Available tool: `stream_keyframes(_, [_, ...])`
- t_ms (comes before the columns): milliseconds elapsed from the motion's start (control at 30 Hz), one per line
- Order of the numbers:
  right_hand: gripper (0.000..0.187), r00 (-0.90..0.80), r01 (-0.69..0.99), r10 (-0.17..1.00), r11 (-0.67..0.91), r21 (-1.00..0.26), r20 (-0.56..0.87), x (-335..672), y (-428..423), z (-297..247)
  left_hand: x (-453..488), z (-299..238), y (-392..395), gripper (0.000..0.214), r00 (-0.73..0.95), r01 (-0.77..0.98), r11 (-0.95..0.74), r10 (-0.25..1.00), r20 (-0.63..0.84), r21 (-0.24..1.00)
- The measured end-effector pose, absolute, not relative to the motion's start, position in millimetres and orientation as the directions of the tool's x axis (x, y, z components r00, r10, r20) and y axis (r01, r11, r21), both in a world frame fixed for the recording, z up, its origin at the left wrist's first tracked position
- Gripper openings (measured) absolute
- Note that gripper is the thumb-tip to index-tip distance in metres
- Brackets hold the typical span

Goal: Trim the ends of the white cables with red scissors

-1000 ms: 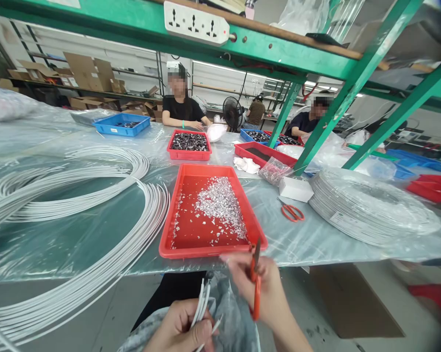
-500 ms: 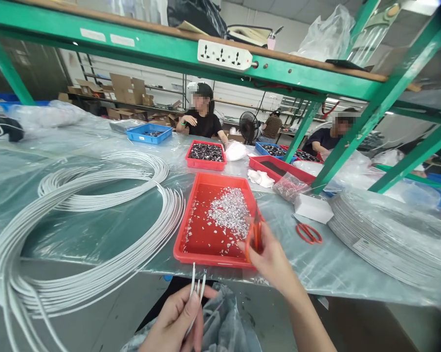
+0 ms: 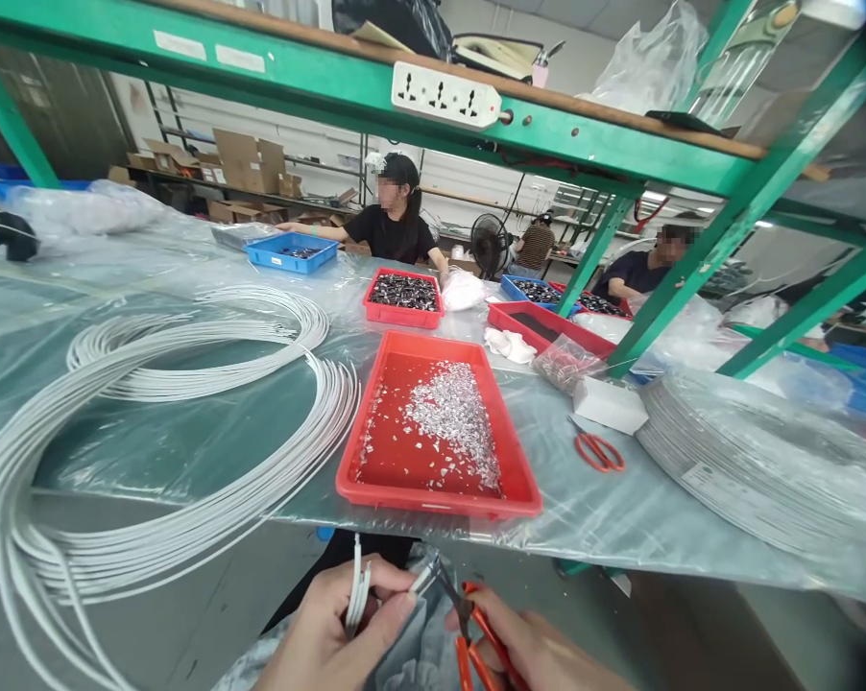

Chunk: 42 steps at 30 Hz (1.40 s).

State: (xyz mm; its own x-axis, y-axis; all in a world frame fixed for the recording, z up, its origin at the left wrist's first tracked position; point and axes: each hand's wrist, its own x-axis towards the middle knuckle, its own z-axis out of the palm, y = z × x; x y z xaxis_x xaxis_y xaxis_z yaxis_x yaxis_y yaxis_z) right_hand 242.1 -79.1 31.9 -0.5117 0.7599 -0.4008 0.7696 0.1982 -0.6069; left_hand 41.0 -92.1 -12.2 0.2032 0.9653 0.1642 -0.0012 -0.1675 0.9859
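Several short white cable ends are pinched in my left hand, at the bottom of the view below the table edge. One of them points to the right between thumb and forefinger. My right hand holds orange-handled scissors, whose blade tips are at the end of that cable. Whether the blades are fully closed I cannot tell. Just beyond my hands, a red tray contains a heap of small silvery scraps.
Coils of white cable lie on the left of the table, and a wrapped grey coil on the right. Another pair of orange-handled scissors lies by a white box. A green shelf frame spans above. Co-workers sit opposite.
My right hand has come from over the red tray down to my left hand, bringing the scissors to a cable end. My left hand has turned one cable rightward. A co-worker's arm reaches out sideways.
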Motion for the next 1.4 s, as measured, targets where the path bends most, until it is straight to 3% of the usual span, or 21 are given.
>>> stream_keyframes(167, [0.054, -0.538, 0.784, 0.727, 0.245, -0.570, -0.427, 242, -80, 34, 38, -12, -92, 0.018, 0.281, 0.068, -0.255, 0.933, 0.226, 0.965])
stream_keyframes(333, [0.040, -0.601, 0.766, 0.658, 0.310, -0.564, -0.454, 243, -77, 31, 36, -14, -91, 0.017, 0.294, 0.061, -0.284, 0.921, 0.255, 0.957])
stream_keyframes(700, [0.038, -0.514, 0.798, 0.714, 0.195, -0.571, -0.475, 247, -81, 34, 32, -14, -89, 0.020, 0.326, 0.143, -0.340, 0.903, 0.280, 0.930])
stream_keyframes(1000, [0.051, -0.573, 0.772, 0.699, 0.284, -0.569, -0.428, 250, -81, 37, 35, -16, -90, 0.024, 0.315, 0.167, -0.342, 0.907, 0.278, 0.925])
stream_keyframes(1133, [0.057, -0.538, 0.800, 0.696, 0.243, -0.549, -0.476, 250, -80, 39, 38, -22, -91, 0.018, 0.217, 0.072, -0.221, 0.955, 0.201, 0.973])
stream_keyframes(1233, [0.053, -0.581, 0.780, 0.684, 0.311, -0.543, -0.442, 248, -78, 38, 41, -23, -92, 0.030, 0.154, -0.015, -0.090, 0.984, 0.091, 0.996])
stream_keyframes(1400, [0.044, -0.623, 0.762, 0.658, 0.391, -0.516, -0.422, 244, -76, 39, 38, -19, -88, 0.053, 0.362, -0.235, 0.195, 0.927, -0.100, 0.952])
